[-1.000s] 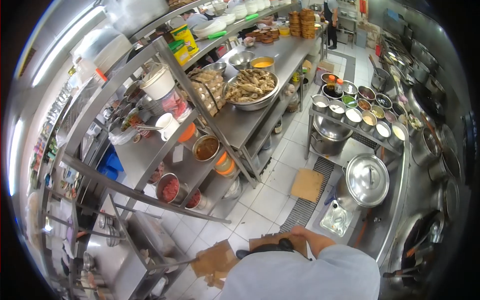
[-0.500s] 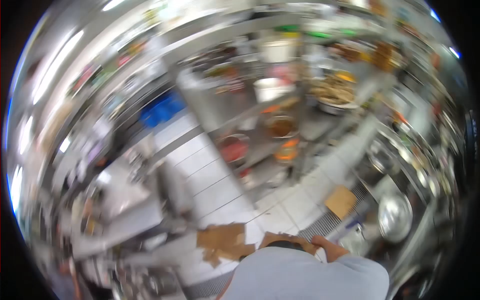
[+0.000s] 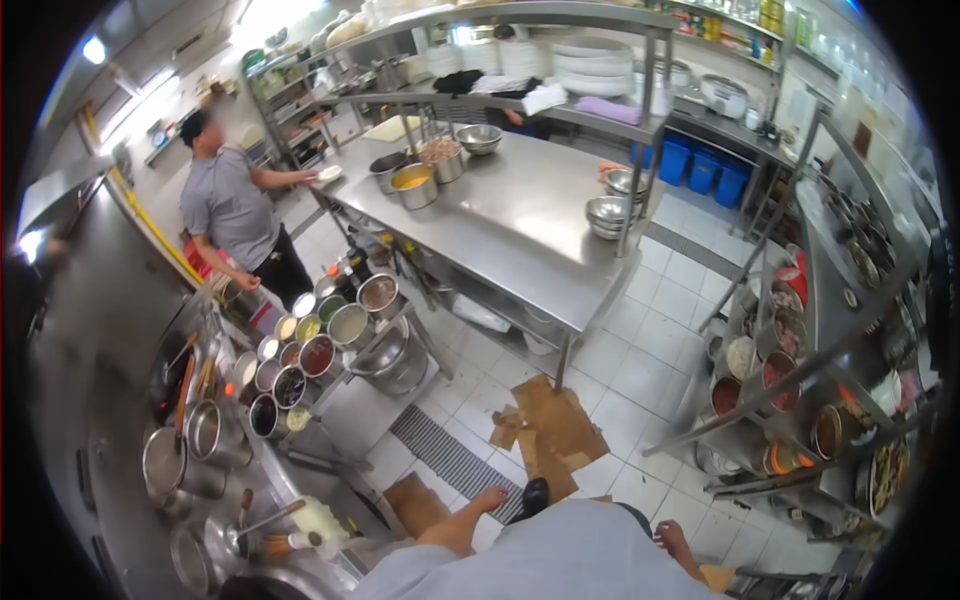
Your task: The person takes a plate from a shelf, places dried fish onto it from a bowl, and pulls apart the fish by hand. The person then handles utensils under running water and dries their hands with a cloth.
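Note:
My left hand (image 3: 490, 498) hangs low beside my body, above the floor drain grate, its fingers loosely extended with nothing visible in them. On the other side my right hand (image 3: 670, 535) hangs near my hip, fingers slightly apart and holding nothing I can see. Below and ahead of me, flattened brown cardboard (image 3: 560, 435) lies on the white tiles next to my black shoe (image 3: 536, 492). To the left of my left arm is a cooking line with a ladle (image 3: 265, 522) and steel pots (image 3: 215, 435).
A steel table (image 3: 520, 200) stands ahead, bearing pots and bowls. Sauce containers (image 3: 317, 355) crowd the left station. A co-worker (image 3: 230, 200) stands at the table's far left, holding a small white dish. A rack (image 3: 800, 400) of pots lines the right. Blue bins (image 3: 705, 172) stand behind.
My view has swung left and become sharp. The pot rack has shifted from the middle to the right; the steel table and co-worker are now plainly visible, and both my hands show.

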